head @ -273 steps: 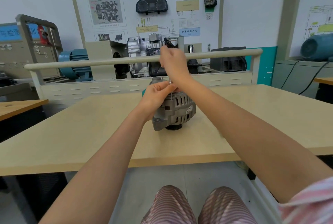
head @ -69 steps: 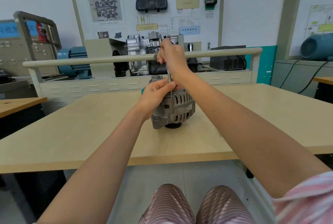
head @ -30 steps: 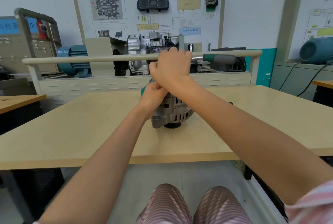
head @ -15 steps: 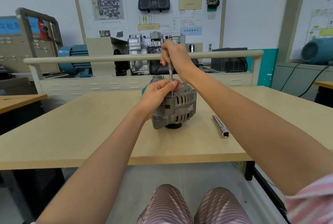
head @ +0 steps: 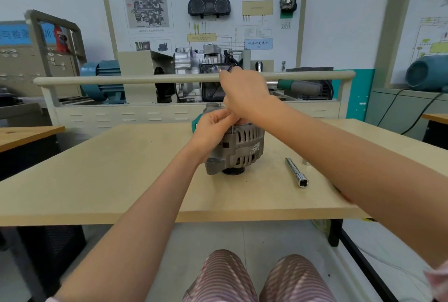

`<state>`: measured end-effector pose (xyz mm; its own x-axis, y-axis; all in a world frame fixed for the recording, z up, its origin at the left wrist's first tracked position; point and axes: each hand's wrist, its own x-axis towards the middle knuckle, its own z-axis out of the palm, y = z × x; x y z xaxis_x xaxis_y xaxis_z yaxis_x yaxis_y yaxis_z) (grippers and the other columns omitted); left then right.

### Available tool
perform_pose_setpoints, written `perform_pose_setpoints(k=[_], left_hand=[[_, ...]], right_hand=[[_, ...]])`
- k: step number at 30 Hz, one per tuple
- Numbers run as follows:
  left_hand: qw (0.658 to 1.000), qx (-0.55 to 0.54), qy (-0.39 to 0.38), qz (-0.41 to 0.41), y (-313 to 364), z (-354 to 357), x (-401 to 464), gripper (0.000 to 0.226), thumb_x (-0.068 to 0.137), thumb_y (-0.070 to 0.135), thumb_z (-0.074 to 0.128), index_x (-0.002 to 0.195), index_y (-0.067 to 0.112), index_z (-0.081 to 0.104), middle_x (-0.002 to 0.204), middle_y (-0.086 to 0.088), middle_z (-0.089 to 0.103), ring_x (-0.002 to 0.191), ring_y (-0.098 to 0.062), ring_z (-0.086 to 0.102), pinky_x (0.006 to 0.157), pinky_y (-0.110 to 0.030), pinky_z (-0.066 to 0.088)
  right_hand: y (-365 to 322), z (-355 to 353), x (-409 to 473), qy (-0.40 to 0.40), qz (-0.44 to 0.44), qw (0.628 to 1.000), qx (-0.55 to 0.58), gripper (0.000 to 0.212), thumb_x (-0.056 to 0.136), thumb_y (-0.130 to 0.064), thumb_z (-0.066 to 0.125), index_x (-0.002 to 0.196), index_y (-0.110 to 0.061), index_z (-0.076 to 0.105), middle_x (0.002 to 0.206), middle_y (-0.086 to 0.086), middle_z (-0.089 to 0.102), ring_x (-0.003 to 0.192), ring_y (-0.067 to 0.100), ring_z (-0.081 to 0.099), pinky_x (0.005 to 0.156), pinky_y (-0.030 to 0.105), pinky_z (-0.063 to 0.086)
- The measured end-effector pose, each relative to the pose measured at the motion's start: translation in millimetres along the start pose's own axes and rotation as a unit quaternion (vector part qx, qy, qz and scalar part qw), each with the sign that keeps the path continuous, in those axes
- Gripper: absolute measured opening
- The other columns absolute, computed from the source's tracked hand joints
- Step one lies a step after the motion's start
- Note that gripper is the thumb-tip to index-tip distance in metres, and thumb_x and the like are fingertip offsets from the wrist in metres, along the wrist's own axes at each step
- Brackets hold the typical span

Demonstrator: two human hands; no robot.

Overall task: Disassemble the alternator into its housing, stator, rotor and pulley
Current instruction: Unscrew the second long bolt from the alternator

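The grey alternator (head: 242,148) stands on the beige table (head: 121,168) with its dark pulley (head: 234,171) underneath. My left hand (head: 213,127) rests on the top of the housing and pinches a thin metal shaft (head: 232,130) that goes down into its rim. My right hand (head: 244,93) is just above, gripping the head of a ratchet wrench. The wrench's green and grey handle (head: 303,87) sticks out to the right. The top of the alternator is hidden by both hands.
A chrome socket extension bar (head: 296,172) lies on the table right of the alternator. A green object (head: 194,124) shows behind my left hand. A beige rail (head: 121,80) runs along the table's far edge, with training equipment behind it.
My right hand has turned and come down closer to the alternator, and the wrench handle now points out to the right. My left hand stays on the shaft.
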<state>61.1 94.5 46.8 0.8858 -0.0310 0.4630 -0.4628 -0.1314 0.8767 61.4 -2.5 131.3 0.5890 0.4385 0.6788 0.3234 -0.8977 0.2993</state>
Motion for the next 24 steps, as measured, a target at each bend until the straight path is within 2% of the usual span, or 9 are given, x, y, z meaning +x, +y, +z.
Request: perform_pose_setpoints(k=[4, 7, 10, 13, 18, 22, 24], left_hand=[[0.999, 0.017, -0.036, 0.000, 1.2, -6.1, -0.6, 0.022, 0.095, 0.017, 0.057, 0.113, 0.013, 0.069, 0.106, -0.001, 0.074, 0.102, -0.012, 0.068, 0.090, -0.023, 0.053], [0.997, 0.026, -0.076, -0.006, 2.3, -12.3, 1.5, 0.028, 0.094, 0.013, 0.059, 0.121, 0.016, 0.065, 0.110, 0.004, 0.073, 0.105, -0.007, 0.067, 0.089, -0.019, 0.052], [0.996, 0.024, -0.083, -0.012, 3.2, -13.9, 2.2, 0.034, 0.092, 0.009, 0.060, 0.126, 0.017, 0.061, 0.115, 0.003, 0.071, 0.108, -0.007, 0.065, 0.094, -0.022, 0.050], [0.997, 0.015, -0.077, -0.010, 2.0, -13.6, 2.2, 0.028, 0.092, 0.007, 0.061, 0.117, 0.019, 0.064, 0.113, 0.000, 0.072, 0.103, -0.004, 0.067, 0.090, -0.018, 0.051], [0.996, 0.016, -0.082, -0.003, 0.6, -14.8, 4.0, 0.025, 0.091, 0.011, 0.063, 0.113, 0.023, 0.065, 0.104, 0.008, 0.074, 0.101, 0.000, 0.066, 0.085, -0.013, 0.051], [0.996, 0.022, -0.088, 0.000, -0.1, -15.9, 3.6, 0.027, 0.090, 0.012, 0.064, 0.112, 0.028, 0.064, 0.104, 0.010, 0.074, 0.103, 0.000, 0.066, 0.088, -0.017, 0.052], [0.996, 0.041, -0.074, 0.018, -2.1, -14.5, 1.9, 0.028, 0.090, 0.011, 0.065, 0.108, 0.032, 0.063, 0.104, 0.012, 0.073, 0.104, 0.001, 0.065, 0.093, -0.020, 0.051]], right_hand=[[5.3, 0.8, -1.0, 0.036, -0.004, 0.999, 0.033, 0.017, 0.092, -0.010, 0.045, 0.108, -0.008, 0.051, 0.085, 0.005, 0.050, 0.070, 0.022, 0.041, 0.060, 0.032, 0.031], [11.9, 4.6, -2.0, 0.059, -0.004, 0.996, 0.069, 0.012, 0.092, -0.015, 0.046, 0.101, -0.010, 0.053, 0.078, 0.001, 0.046, 0.070, 0.021, 0.044, 0.060, 0.032, 0.032], [17.1, 11.0, -2.7, 0.080, 0.001, 0.993, 0.091, 0.013, 0.091, -0.018, 0.047, 0.098, -0.010, 0.053, 0.082, 0.004, 0.056, 0.074, 0.024, 0.051, 0.060, 0.032, 0.033], [22.5, 13.6, -0.6, 0.091, 0.031, 0.987, 0.129, 0.013, 0.089, -0.021, 0.049, 0.095, -0.011, 0.056, 0.088, 0.006, 0.063, 0.085, 0.026, 0.058, 0.062, 0.031, 0.035], [33.3, 11.1, 1.2, 0.057, 0.128, 0.958, 0.251, 0.016, 0.086, -0.022, 0.055, 0.094, -0.010, 0.061, 0.084, 0.001, 0.058, 0.083, 0.023, 0.056, 0.064, 0.030, 0.038], [38.0, 16.9, -6.1, 0.032, 0.178, 0.938, 0.295, 0.021, 0.084, -0.022, 0.057, 0.092, -0.003, 0.064, 0.091, 0.013, 0.067, 0.084, 0.028, 0.061, 0.071, 0.037, 0.048], [42.2, 22.9, -10.7, 0.020, 0.209, 0.915, 0.344, 0.020, 0.083, -0.021, 0.058, 0.082, -0.001, 0.065, 0.090, 0.015, 0.069, 0.084, 0.028, 0.062, 0.073, 0.037, 0.049]])
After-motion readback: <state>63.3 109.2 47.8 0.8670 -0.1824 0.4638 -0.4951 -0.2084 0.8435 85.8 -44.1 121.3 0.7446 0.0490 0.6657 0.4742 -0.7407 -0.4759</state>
